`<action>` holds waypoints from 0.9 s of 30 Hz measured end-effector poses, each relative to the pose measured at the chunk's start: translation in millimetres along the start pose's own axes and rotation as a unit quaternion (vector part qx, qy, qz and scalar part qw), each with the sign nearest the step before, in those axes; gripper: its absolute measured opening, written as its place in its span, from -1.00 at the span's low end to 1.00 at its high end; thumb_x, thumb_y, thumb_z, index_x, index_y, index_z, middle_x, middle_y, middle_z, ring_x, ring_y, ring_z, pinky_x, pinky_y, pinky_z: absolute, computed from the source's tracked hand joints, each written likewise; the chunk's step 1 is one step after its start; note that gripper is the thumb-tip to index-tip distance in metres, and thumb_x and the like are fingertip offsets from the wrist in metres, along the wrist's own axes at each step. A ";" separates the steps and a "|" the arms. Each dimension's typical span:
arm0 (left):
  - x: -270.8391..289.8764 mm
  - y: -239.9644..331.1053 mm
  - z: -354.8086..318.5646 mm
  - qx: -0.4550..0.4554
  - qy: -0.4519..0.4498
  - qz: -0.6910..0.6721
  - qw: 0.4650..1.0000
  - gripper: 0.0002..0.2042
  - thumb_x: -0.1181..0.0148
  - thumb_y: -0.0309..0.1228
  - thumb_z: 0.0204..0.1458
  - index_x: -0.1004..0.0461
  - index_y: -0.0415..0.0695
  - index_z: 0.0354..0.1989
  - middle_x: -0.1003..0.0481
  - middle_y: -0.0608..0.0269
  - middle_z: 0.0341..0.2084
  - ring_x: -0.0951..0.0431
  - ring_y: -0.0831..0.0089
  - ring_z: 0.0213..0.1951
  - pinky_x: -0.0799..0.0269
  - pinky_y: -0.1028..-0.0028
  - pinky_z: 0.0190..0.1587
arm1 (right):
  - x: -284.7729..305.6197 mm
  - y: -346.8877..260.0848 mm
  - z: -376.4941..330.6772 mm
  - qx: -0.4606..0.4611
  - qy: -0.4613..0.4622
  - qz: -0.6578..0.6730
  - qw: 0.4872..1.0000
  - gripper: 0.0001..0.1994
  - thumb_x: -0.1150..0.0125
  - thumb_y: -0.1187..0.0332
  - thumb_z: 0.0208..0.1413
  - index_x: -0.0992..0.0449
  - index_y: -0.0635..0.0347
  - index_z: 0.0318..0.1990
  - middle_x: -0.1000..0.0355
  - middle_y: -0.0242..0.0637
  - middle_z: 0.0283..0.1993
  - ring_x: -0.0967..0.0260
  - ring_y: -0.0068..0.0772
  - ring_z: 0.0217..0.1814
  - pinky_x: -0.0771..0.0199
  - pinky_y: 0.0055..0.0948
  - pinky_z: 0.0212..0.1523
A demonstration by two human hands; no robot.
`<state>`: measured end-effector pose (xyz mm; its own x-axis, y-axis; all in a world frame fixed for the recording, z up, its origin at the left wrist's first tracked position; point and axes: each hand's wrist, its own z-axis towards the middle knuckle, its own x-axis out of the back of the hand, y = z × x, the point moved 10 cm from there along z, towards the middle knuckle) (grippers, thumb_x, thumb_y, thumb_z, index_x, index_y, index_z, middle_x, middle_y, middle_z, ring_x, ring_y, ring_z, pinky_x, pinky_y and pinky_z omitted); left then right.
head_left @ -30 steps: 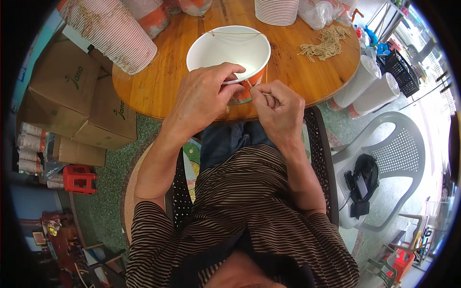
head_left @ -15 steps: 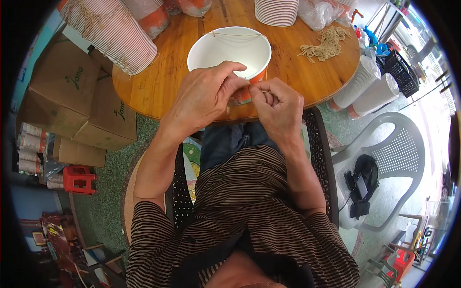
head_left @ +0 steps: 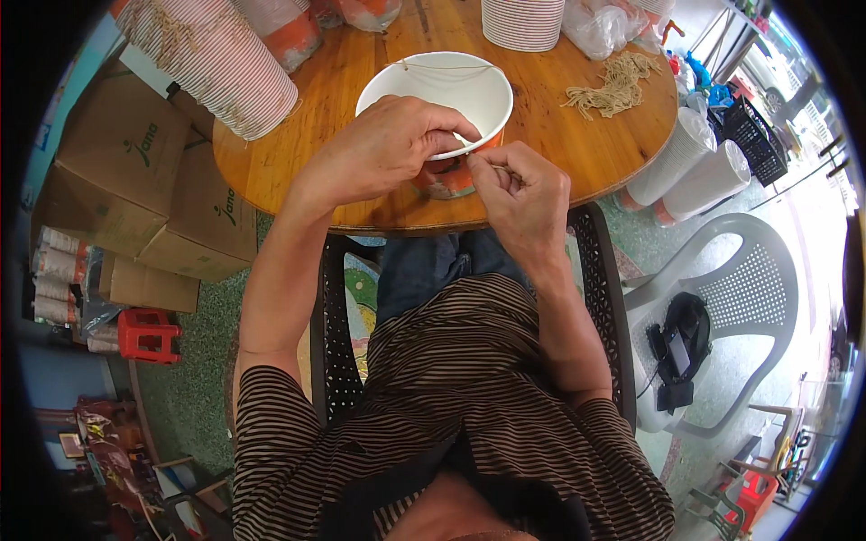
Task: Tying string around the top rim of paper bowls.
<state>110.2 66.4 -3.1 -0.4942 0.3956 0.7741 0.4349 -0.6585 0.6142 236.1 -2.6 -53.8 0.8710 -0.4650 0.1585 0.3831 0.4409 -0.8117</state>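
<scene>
Bare table top (head_left: 550,135) is left open beyond the fingertips (head_left: 474,167), up to the string bundle (head_left: 613,86). Passage leftward is blocked by stacked paper cups (head_left: 212,68).

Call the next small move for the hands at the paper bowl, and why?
Probably draw the string snug with the right hand. The left hand grips the paper bowl's near rim, the right pinches a thin string at that rim, and string already spans the far rim.
</scene>
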 end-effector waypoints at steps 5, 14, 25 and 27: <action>-8.9 -14.0 3.7 0.106 -0.054 -0.080 0.990 -0.82 -0.12 -0.52 0.33 -0.61 -0.30 -0.02 -0.66 0.11 -0.32 -0.69 0.42 -0.23 -0.65 0.42 -0.20 | 0.5 3.2 0.7 -0.004 -0.003 0.001 1.000 -0.95 -0.42 0.51 0.05 -0.65 0.27 -0.39 -0.37 -0.30 -0.60 -0.26 -0.55 -0.61 -0.29 -0.44 -0.52; 10.5 -0.7 1.4 -0.001 0.017 0.115 0.993 -0.86 -0.12 -0.48 0.34 -0.54 -0.30 -0.22 -0.63 0.20 -0.35 -0.61 0.50 -0.30 -0.58 0.48 -0.19 | -3.3 -3.7 9.1 0.024 -0.059 0.001 0.998 -0.91 -0.44 0.45 0.09 -0.67 0.26 -0.29 -0.48 -0.29 -0.49 -0.38 -0.49 -0.54 -0.38 -0.44 -0.47; 16.4 2.6 -18.9 -0.029 0.192 -0.096 0.976 -0.87 -0.05 -0.45 0.42 -0.45 -0.22 -0.19 -0.53 0.28 -0.49 -0.51 0.59 -0.49 -0.48 0.50 -0.35 | -28.1 2.4 10.1 0.101 -0.129 -0.011 0.986 -0.89 -0.35 0.50 0.11 -0.65 0.28 -0.21 -0.57 -0.09 -0.25 -0.59 0.01 -0.22 -0.58 -0.22 -0.22; 15.3 -1.5 -18.0 -0.010 0.177 -0.048 0.983 -0.87 -0.04 -0.45 0.43 -0.48 -0.22 -0.15 -0.50 0.39 -0.47 -0.47 0.68 -0.39 -0.48 0.59 -0.29 | -15.0 -2.4 17.9 0.151 -0.121 -0.089 0.977 -0.89 -0.35 0.48 0.11 -0.66 0.24 -0.21 -0.55 -0.11 -0.27 -0.57 0.00 -0.24 -0.57 -0.21 -0.22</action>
<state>88.4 61.9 5.0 -0.7650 0.2113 0.6084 0.3602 -0.6428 0.6761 227.7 17.0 -44.1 0.8154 -0.3765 0.4398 0.5768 0.5931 -0.5617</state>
